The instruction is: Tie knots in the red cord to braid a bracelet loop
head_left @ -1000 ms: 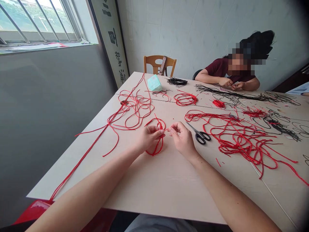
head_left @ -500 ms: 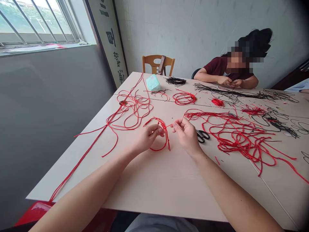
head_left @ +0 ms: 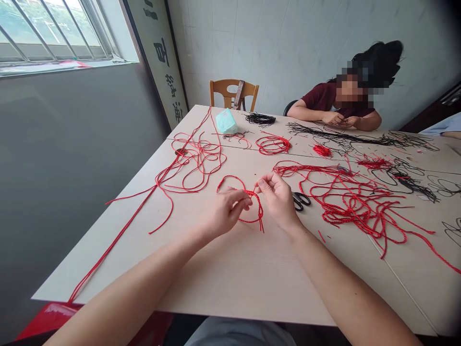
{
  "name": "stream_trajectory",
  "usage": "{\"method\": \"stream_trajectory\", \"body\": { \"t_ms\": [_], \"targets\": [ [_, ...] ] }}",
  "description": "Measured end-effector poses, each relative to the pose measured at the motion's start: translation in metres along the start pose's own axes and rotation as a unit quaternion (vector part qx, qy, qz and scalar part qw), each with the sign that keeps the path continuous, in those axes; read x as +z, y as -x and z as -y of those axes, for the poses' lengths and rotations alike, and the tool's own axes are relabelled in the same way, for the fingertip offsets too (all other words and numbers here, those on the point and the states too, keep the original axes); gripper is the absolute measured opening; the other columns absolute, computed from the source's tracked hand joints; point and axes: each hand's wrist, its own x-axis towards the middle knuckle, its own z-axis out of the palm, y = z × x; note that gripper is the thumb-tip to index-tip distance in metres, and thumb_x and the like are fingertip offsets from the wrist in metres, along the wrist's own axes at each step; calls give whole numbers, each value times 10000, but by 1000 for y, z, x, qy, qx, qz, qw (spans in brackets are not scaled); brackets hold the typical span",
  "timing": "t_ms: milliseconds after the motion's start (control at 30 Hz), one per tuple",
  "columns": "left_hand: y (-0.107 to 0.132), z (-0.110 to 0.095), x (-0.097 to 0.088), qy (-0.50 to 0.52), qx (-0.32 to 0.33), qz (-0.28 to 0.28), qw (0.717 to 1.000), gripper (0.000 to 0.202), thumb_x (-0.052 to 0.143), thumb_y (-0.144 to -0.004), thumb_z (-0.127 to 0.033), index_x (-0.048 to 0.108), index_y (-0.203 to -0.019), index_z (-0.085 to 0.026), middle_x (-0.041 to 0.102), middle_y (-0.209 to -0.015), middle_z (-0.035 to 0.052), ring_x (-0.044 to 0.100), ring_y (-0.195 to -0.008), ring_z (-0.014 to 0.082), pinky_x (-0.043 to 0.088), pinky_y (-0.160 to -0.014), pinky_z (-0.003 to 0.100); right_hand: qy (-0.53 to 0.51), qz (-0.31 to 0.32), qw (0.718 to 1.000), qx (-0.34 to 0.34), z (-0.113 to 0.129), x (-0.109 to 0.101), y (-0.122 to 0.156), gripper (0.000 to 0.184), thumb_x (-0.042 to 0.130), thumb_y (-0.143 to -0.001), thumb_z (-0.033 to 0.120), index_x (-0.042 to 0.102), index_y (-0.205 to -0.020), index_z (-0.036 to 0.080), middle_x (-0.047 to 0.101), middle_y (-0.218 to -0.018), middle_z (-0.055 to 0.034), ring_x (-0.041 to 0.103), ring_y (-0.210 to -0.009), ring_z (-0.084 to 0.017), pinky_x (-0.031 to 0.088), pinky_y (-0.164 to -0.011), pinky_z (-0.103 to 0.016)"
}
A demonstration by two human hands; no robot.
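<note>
On the pale table (head_left: 223, 283), scissors (head_left: 301, 201) lie beside the right hand (head_left: 279, 199); it and the left hand (head_left: 226, 211) pinch a red cord (head_left: 248, 193).

Only lettering I can spot in here is on that tall pale board (head_left: 157, 62) by the window: big dark Chinese characters (head_left: 161, 53) running top to bottom. One looks like 百, but the rest are too skewed for me to read for sure.
</note>
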Motion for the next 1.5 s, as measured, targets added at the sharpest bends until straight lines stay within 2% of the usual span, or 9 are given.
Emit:
{"method": "stream_trajectory", "body": {
  "t_ms": [167, 300, 500, 667, 933, 1067, 1200, 1400, 1500],
  "targets": [
    [-2, 3, -1, 102, -124, -47, 986, 301, 523, -819, -442, 692, -873, -199, 686, -890, 51, 578, -833, 187, 387, -750, 264, -63, -9, 998, 26, 0, -2, -1, 193, 568, -809, 365, 526, -826, 178, 604, -761, -13, 564, -643, -112, 474, -686, -277],
    [-2, 7, 5, 301, -196, 2, 933, 363, 516, -811, -491, 682, -918, -187, 671, -919, 65, 569, -837, 158, 388, -732, 250, -87, 18, 995, 33, 4, 0, 2, 182, 569, -815, 358, 530, -823, 180, 638, -776, -24, 573, -662, -114, 483, -691, -274],
    [-4, 14, 6, 410, -239, -40, 879, 237, 700, -685, -371, 636, -770, -159, 583, -745, 8, 469, -641, 74, 346, -603, 202, -73, 83, 993, 45, 5, 8, 8, 215, 569, -814, 382, 552, -840, 170, 652, -813, -46, 606, -749, -140, 487, -744, -289],
    [-3, 11, 3, 384, -204, -68, 898, 185, 680, -707, -323, 602, -717, -156, 556, -690, -16, 460, -633, 69, 353, -616, 206, -92, 139, 984, 72, 3, 12, 11, 280, 557, -819, 399, 575, -982, 172, 661, -918, -65, 611, -869, -166, 473, -840, -336],
    [-4, 5, 2, 349, -180, -77, 916, 219, 645, -733, -372, 590, -721, -160, 576, -706, -7, 485, -669, 92, 355, -638, 222, -47, 168, 981, 86, 10, 12, 13, 196, 568, -802, 361, 601, -841, 171, 652, -774, -33, 608, -771, -161, 473, -743, -305],
    [-3, 9, 2, 276, -182, -87, 940, 262, 636, -739, -397, 564, -684, -151, 513, -631, -14, 429, -600, 86, 317, -574, 227, 140, 122, 981, -55, 9, 14, 17, 125, 535, -826, 303, 572, -780, 193, 636, -792, -48, 577, -786, -188, 427, -749, -334],
    [-1, 11, 3, 207, -189, -114, 953, 299, 619, -745, -411, 506, -631, -158, 431, -576, -31, 356, -535, 79, 256, -512, 235, 319, 85, 921, -207, 10, 15, 22, 106, 520, -821, 207, 527, -716, 205, 602, -748, -52, 529, -793, -209, 374, -752, -347],
    [-4, 12, 3, 221, -180, -92, 954, 315, 626, -733, -433, 508, -625, -162, 451, -567, -29, 362, -525, 81, 247, -502, 237, 210, 127, 968, -60, 10, 10, 17, 92, 584, -778, 284, 524, -779, 214, 595, -743, 1, 560, -718, -157, 436, -666, -282],
    [-5, 14, 3, 223, -179, -68, 956, 315, 633, -724, -455, 567, -649, -156, 509, -590, -13, 385, -536, 88, 260, -515, 244, 160, 108, 980, -46, 12, 5, 13, 175, 604, -773, 328, 552, -890, 210, 590, -802, -10, 572, -776, -153, 459, -741, -286]
  ]
}}
